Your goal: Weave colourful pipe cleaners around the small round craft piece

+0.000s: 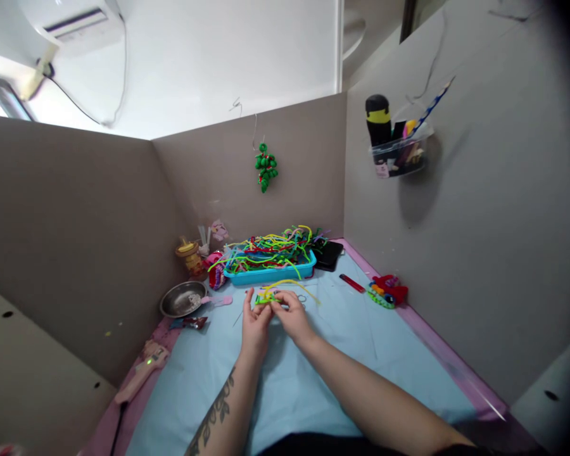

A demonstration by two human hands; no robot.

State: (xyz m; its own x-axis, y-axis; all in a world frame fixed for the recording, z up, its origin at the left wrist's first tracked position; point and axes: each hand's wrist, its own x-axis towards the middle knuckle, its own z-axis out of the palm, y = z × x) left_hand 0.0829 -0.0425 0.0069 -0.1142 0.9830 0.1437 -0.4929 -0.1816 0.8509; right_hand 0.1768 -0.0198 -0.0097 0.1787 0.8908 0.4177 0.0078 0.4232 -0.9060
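Note:
Over the middle of the light blue cloth point(323, 373), my two hands meet around a small piece of bent green pipe cleaner point(265, 299). My left hand point(256, 320) pinches it from the left with one finger raised. The fingertips of my right hand point(292, 313) close on its right side. A loose yellow pipe cleaner point(292, 282) arches up from the piece and over my right hand. Parts of the piece are hidden by my fingers. Scissor handles point(302, 298) lie partly covered just beyond my right hand.
Beyond my hands stands a blue tray point(266, 277) heaped with coloured pipe cleaners. To the left are a metal bowl point(171, 303), a jar point(189, 253) and a pink glue gun point(140, 377). To the right lie a red cutter point(352, 283) and a colourful fuzzy craft point(384, 292). Grey partitions surround the table.

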